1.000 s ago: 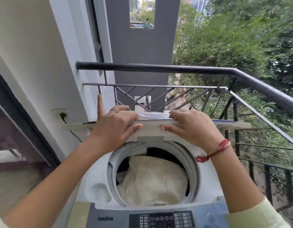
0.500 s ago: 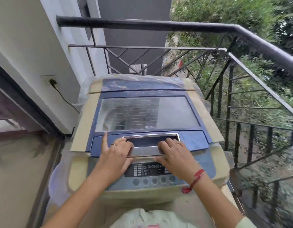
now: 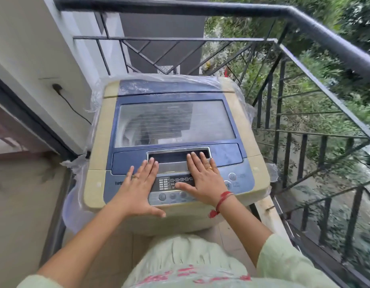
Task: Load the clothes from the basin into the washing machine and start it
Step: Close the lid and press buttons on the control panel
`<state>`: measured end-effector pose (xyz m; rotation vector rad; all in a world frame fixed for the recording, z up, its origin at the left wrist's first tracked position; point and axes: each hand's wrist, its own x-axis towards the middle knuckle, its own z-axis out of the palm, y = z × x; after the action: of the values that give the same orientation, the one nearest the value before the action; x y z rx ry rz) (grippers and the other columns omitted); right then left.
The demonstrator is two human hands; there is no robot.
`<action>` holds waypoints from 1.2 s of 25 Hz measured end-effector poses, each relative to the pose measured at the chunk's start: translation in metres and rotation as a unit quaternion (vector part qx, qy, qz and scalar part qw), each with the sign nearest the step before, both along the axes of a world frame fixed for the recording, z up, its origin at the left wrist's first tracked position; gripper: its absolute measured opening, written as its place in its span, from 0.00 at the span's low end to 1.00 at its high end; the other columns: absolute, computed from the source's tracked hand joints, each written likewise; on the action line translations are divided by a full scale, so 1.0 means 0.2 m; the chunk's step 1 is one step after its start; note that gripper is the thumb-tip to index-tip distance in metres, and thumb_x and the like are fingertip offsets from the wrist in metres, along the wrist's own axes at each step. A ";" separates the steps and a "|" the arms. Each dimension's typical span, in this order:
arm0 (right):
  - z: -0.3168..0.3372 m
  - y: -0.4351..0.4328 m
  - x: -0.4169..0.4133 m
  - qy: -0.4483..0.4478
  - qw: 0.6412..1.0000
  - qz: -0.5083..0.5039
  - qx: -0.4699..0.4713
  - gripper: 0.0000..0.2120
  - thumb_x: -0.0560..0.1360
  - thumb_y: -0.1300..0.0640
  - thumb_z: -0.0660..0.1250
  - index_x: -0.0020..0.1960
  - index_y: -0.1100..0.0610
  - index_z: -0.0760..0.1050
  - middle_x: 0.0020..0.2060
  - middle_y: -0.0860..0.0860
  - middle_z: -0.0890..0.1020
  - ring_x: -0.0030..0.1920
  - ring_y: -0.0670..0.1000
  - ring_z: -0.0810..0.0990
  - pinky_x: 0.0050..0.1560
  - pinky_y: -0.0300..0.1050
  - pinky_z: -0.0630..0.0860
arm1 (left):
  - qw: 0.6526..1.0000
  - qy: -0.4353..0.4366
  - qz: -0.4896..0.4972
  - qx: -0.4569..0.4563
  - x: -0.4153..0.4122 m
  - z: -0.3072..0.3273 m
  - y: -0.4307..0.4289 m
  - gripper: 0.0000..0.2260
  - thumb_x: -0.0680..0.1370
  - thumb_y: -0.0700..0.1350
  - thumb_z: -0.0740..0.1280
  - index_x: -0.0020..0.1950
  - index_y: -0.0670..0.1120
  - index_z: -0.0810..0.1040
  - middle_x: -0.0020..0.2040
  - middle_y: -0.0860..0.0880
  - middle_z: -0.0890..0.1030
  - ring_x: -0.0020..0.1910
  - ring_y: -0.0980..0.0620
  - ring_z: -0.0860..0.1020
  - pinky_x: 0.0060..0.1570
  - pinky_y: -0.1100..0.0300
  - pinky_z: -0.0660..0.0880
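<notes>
A top-loading washing machine (image 3: 238, 113) with a beige body stands in front of me. Its blue lid (image 3: 175, 121) with a clear window lies flat and closed. The clothes inside are hidden under the lid. My left hand (image 3: 136, 186) rests flat, fingers spread, on the left part of the control panel (image 3: 171, 190), fingertips reaching the lid's front edge. My right hand (image 3: 200, 177) lies flat on the panel's display, fingers touching the silver lid handle (image 3: 175, 156). Both hands hold nothing. No basin is in view.
A black metal railing (image 3: 304, 65) runs behind and to the right of the machine, with greenery beyond. A white wall with a plugged-in power cord (image 3: 61, 94) is on the left. Clear plastic wrap (image 3: 94, 121) hangs around the machine's sides.
One second ago both hands held the raised lid over the drum with pale clothes inside. The lid came down shut, and my hands have since flattened and slid back toward the control panel.
</notes>
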<state>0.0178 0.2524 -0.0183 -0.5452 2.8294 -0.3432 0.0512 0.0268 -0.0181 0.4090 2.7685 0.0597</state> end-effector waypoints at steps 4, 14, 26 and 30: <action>0.04 0.13 0.06 0.046 0.987 -0.095 -0.120 0.42 0.70 0.28 0.47 0.76 0.53 0.56 0.74 0.54 0.60 0.72 0.56 0.61 0.70 0.53 0.61 | 0.999 0.004 0.020 -0.026 0.01 -0.01 0.02 0.63 0.61 0.71 0.69 0.70 0.48 0.23 0.71 0.49 0.23 0.72 0.48 0.27 0.70 0.46 0.32; -0.12 0.51 0.32 0.140 0.977 -0.136 0.088 0.36 0.73 0.32 0.46 0.68 0.56 0.69 0.57 0.55 0.76 0.53 0.58 0.78 0.46 0.51 0.77 | 0.993 -0.021 0.118 -0.017 0.04 -0.01 0.07 0.64 0.58 0.67 0.74 0.66 0.60 0.20 0.70 0.47 0.22 0.71 0.46 0.27 0.67 0.34 0.35; -0.02 0.50 0.28 0.083 0.983 -0.103 0.129 0.53 0.65 0.23 0.30 0.72 0.57 0.63 0.60 0.54 0.73 0.55 0.59 0.75 0.42 0.50 0.79 | 0.992 -0.015 0.125 -0.009 0.04 -0.01 0.08 0.64 0.57 0.65 0.75 0.69 0.60 0.23 0.72 0.48 0.24 0.72 0.46 0.27 0.66 0.35 0.33; -0.01 0.50 0.27 0.113 0.973 -0.066 0.191 0.57 0.59 0.23 0.25 0.76 0.55 0.52 0.68 0.51 0.67 0.64 0.56 0.71 0.44 0.48 0.75 | 0.992 -0.010 0.127 -0.014 0.05 -0.01 0.08 0.64 0.57 0.65 0.76 0.69 0.60 0.23 0.72 0.48 0.25 0.72 0.46 0.28 0.66 0.35 0.34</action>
<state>0.0719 0.3517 -0.0204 -0.3317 3.0433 0.2587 0.0603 0.0429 -0.0206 0.0462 2.7818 0.0856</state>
